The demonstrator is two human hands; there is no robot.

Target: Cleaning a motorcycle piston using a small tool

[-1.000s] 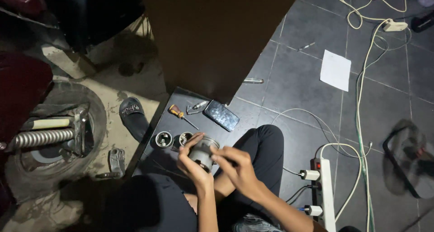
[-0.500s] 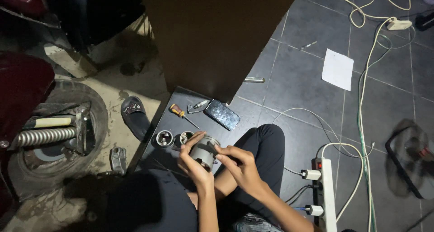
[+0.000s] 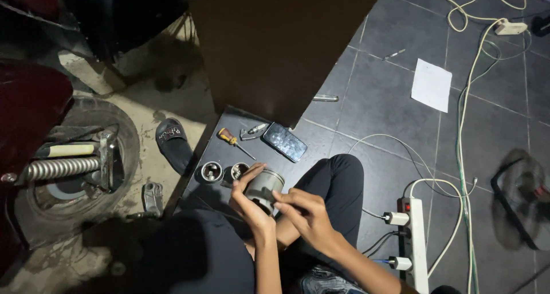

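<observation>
Fingers (image 3: 250,182) of left hand (image 3: 247,205) wrapped around grey metal cylindrical piston (image 3: 264,185), held over the lap | right hand (image 3: 303,211) fingertips pinching at its lower edge | risk: one-handed grip could slip, dropping it onto two small round metal cups (image 3: 224,171) | white blank paper sheet (image 3: 432,84) on dark tiles, far right.

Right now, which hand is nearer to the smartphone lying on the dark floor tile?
Left. The left hand grips the metal cylinder just below and left of the smartphone. The right hand sits lower, behind the cylinder, farther from the phone.
</observation>
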